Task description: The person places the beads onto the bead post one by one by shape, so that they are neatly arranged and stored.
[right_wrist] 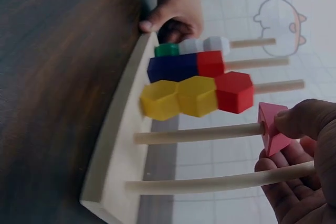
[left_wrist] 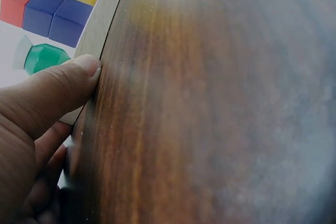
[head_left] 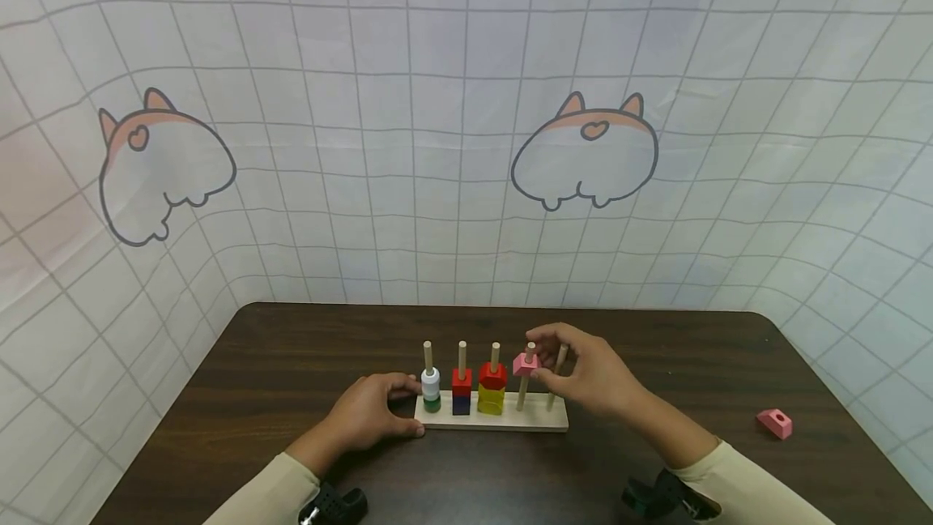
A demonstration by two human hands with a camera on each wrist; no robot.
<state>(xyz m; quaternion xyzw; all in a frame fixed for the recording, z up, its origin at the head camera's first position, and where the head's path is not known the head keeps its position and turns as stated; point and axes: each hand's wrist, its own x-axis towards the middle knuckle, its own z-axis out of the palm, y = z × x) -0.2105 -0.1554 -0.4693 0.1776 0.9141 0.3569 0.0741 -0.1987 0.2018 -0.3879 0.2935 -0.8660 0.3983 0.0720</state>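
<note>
A pale wooden peg board point(head_left: 503, 424) with several upright pegs lies on the table. My left hand point(head_left: 373, 409) holds its left end, thumb point(left_wrist: 73, 80) at the front edge and fingers behind. Between thumb and fingers, my right hand point(head_left: 594, 371) pinches a pink block point(right_wrist: 269, 124), which sits around the upper part of the second peg from the right. White rounded beads point(head_left: 431, 383) stand over a green one point(right_wrist: 167, 50) on the leftmost peg. Beside it, a red block point(head_left: 462, 382) tops blue ones point(left_wrist: 44, 11). The middle peg carries a red hexagonal block point(right_wrist: 234, 93) above yellow ones point(right_wrist: 197, 96).
Another pink block point(head_left: 776, 423) with a hole lies apart at the right of the dark wooden table point(head_left: 328, 339). The rightmost peg point(right_wrist: 210, 183) is bare, close to my right fingers. A white gridded curtain point(head_left: 437, 249) surrounds the back and sides.
</note>
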